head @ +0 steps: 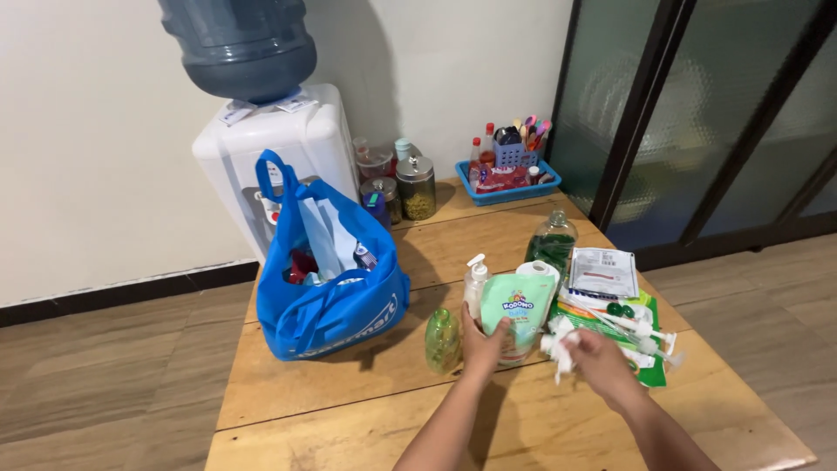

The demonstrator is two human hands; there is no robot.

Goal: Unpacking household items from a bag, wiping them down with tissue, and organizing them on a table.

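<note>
At lower centre, a green pouch (516,316) is gripped upright by the left hand (481,349). Right of it, white wrapping (558,344) is pinched shut in the right hand (597,362). The pouch is best kept steadied. At centre left, a blue bag (327,292) stands open.

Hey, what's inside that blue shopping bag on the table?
The blue shopping bag stands open. At its mouth show folded white sheets or packaging and small red and dark items. Whatever lies lower is hidden by the bag's walls.
</note>
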